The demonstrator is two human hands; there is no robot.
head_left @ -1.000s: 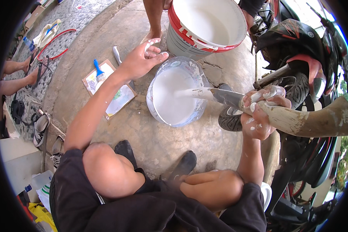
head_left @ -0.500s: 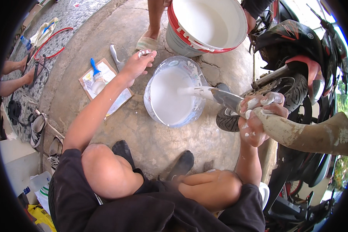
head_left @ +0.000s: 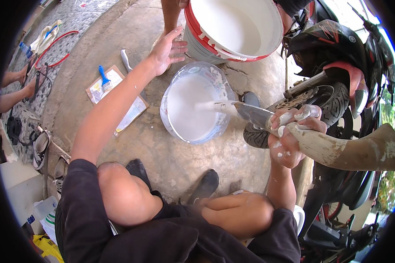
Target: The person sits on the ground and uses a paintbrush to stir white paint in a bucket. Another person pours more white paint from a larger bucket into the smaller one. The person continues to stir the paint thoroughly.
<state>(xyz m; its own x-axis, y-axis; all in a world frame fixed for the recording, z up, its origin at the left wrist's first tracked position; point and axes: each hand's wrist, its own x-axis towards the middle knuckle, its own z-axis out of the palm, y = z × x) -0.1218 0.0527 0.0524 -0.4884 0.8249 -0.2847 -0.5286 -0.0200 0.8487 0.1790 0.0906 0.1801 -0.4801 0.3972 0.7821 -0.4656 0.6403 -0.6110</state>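
My right hand, smeared with white paint, grips a long paint-flecked tool with a curved, pale thick end and a blade-like far end that dips into white liquid in a translucent bucket. My left hand is raised with fingers spread and empty, just short of a big red-rimmed bucket of white paint. Another person's hands are at that bucket's sides. A blue-handled brush lies on a paint-marked board left of the translucent bucket, beside a pale-handled tool.
A black motorcycle stands close on the right. At left, someone's sandalled feet rest on pebbled paving, with a red hose, shoes and bags. My socked feet are on the concrete.
My left hand first drew down and back, then rose forward toward the big bucket, fingers spreading. The big bucket shifted slightly left. My right hand keeps its grip on the tool.
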